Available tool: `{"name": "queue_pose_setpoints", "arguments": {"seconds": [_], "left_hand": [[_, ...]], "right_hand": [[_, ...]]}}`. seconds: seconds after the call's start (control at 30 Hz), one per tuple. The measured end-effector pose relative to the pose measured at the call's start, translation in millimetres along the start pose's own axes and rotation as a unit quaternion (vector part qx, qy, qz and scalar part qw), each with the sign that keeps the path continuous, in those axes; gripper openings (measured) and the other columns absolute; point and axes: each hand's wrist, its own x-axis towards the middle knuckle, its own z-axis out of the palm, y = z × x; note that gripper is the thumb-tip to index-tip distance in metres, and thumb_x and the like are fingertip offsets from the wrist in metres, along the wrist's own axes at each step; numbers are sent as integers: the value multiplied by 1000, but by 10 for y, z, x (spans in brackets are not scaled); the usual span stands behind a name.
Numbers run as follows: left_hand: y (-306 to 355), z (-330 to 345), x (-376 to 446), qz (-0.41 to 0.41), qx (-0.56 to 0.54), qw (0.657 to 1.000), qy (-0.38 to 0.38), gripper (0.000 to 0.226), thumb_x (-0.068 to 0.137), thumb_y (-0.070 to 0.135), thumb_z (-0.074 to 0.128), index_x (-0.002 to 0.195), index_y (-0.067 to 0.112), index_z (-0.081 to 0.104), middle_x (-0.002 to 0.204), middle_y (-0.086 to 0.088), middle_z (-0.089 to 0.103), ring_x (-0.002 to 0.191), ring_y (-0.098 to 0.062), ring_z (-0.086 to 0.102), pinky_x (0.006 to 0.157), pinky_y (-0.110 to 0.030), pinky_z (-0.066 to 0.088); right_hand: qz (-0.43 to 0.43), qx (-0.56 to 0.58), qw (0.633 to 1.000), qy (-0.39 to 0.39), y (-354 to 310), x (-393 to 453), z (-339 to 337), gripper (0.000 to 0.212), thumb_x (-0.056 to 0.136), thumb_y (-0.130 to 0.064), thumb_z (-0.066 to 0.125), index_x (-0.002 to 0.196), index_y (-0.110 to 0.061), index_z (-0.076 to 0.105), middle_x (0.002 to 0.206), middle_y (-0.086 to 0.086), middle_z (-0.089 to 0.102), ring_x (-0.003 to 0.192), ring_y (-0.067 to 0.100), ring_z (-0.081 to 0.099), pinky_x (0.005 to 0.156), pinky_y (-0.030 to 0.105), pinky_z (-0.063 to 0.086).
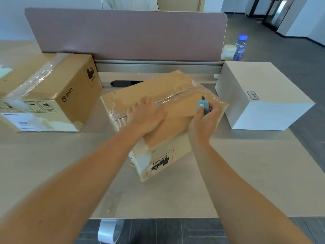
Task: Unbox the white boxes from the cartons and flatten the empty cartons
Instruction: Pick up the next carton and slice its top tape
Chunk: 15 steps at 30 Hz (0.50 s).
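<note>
On the pale grey desk (175,196), seen from the head camera, a brown cardboard carton sealed with clear tape (154,95) sits turned at an angle in the middle, its near end printed "UN 3481". The left hand (146,115) lies flat on the carton's top, fingers straight and together, pressing it down. The right hand (204,120) is curled around a small blue box cutter (203,106), whose tip rests at the taped centre seam near the carton's far right edge. Well to the left stands a second taped brown carton marked "PICO" (58,92), closed. To the right stands a plain white cube box with a small blue label (260,95). Behind it, beside the mauve desk divider (126,34), stands a clear plastic bottle with a blue cap (240,47).
</note>
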Motion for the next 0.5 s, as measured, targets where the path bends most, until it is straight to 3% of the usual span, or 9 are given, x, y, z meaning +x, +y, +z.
{"name": "queue_pose_setpoints", "arguments": {"seconds": [0.23,0.3,0.37,0.5], "left_hand": [[-764,-328,133,178,108,976,-60,61,84,57,52,132,21,44,121,1,49,121,-22,40,101,-39,29],[-874,-354,164,201,137,967,-80,83,74,75,36,138,23,39,134,2,44,126,-19,36,105,-37,25],[-949,-316,175,217,148,962,-72,99,61,78,14,140,23,36,140,2,38,130,-19,32,108,-36,21],[-1059,-144,166,218,144,965,-16,98,61,74,4,139,25,37,143,4,36,134,-20,27,112,-34,11]], "right_hand": [[63,94,993,17,-136,-506,288,24,98,-15,40,120,-8,42,100,-3,49,98,24,57,96,48,43],[61,90,994,24,-138,-630,373,24,97,-16,40,120,-8,43,100,-4,50,100,25,57,97,48,42],[61,78,995,28,-149,-720,457,23,97,-17,41,119,-10,43,101,-5,51,102,25,56,99,48,40],[47,48,997,32,-168,-757,522,11,97,-18,42,107,-22,42,100,-10,51,93,15,54,104,47,36]]}}
